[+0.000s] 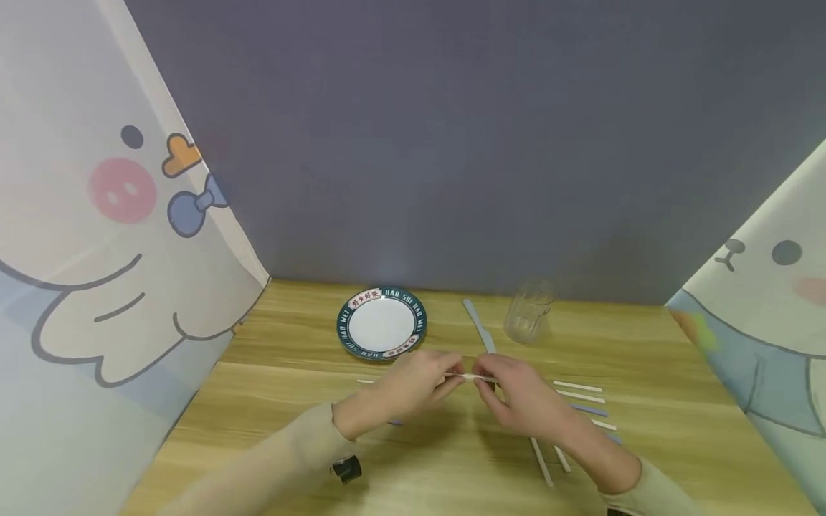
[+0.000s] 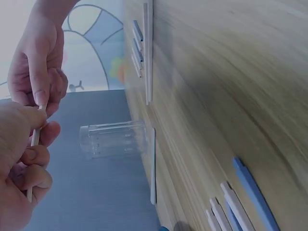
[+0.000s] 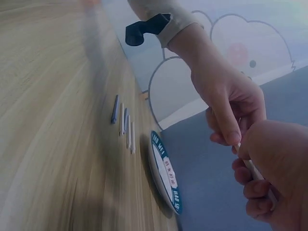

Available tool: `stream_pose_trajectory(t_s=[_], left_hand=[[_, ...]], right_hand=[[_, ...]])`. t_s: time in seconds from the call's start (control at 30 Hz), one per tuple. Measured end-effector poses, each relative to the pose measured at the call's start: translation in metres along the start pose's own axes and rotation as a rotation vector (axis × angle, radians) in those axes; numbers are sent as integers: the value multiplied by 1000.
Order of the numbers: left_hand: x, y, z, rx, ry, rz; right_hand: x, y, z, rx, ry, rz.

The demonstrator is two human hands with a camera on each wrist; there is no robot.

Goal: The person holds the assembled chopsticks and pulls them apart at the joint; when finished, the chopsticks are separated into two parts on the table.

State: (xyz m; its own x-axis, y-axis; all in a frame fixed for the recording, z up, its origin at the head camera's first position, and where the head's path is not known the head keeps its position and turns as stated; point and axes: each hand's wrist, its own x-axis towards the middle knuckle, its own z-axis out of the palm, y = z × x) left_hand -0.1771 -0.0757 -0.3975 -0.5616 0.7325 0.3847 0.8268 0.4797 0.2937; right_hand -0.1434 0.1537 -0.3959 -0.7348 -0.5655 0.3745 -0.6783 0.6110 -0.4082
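Note:
A thin white stick point(image 1: 469, 377) is held level between both hands, above the middle of the table. My left hand point(image 1: 416, 383) pinches one end with thumb and fingertips, while my right hand point(image 1: 519, 394) pinches the other. The fingertips of the two hands nearly meet. Seen from the left wrist, the white stick point(image 2: 35, 138) runs along the left hand's curled fingers. In the right wrist view the other part of the stick point(image 3: 254, 172) lies within the right hand's fingers. The hands cover much of it, so any joint in the stick cannot be made out.
Behind the hands are a green-rimmed plate point(image 1: 382, 324), a pale blue-grey knife-shaped piece point(image 1: 479, 324) and a clear cup point(image 1: 529, 315). Short white and blue sticks point(image 1: 589, 410) lie at right, with longer white sticks point(image 1: 540, 462) nearer; more short sticks point(image 3: 124, 122) lie at left.

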Motion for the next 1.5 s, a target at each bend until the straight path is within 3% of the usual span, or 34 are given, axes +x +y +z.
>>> stream_pose_trajectory(t_s=[0.2,0.3,0.5,0.67,0.87,1.17,1.4,1.5], left_hand=[[-2,-5,-18,25,11,21],[-3,0,-22,27,31,34],[-9,14,-9,25,82,99],[-14,16,-1,8,99,96],[-12,14,-1,-11,101,109],[-12,18,4,-50,122,84],[-10,14,1,-68,97,110],[-5,13,-1,-62,109,115]], right_hand=[[16,-5,-6,-1,-47,-43],[16,-8,-12,4,-58,-61],[-3,-10,-16,1,-61,-96],[-8,-7,-14,-26,-63,-138],[-8,-3,-19,-35,-76,-189],[-13,-3,-14,-40,-48,-135],[-12,0,-19,-42,-44,-200],[-10,1,-23,-28,-46,-178]])
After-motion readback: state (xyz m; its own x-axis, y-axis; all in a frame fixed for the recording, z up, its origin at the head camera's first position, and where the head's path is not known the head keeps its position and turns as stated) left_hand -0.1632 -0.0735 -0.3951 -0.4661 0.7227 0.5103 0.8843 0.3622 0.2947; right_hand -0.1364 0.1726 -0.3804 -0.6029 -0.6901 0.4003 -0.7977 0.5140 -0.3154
